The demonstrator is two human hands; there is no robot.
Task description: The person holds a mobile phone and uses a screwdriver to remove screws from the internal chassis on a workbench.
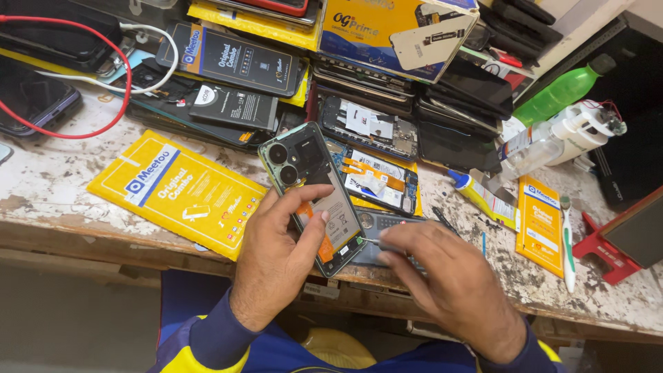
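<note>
My left hand (280,249) grips an opened green phone (311,186) with its back cover off, tilted, camera end pointing away from me. The battery and an orange flex strip show inside it. My right hand (445,280) pinches a thin screwdriver (373,242) whose tip touches the phone's lower right edge. Both hands hover over the front edge of a worn white workbench (48,186).
A yellow flat package (176,190) lies left of the phone. Another opened phone (376,176) and stacked phones and screens (449,103) lie behind. To the right are a glue tube (483,197), a toothbrush (568,242), a clear spray bottle (552,141), a green bottle (563,90) and a red stand (608,252).
</note>
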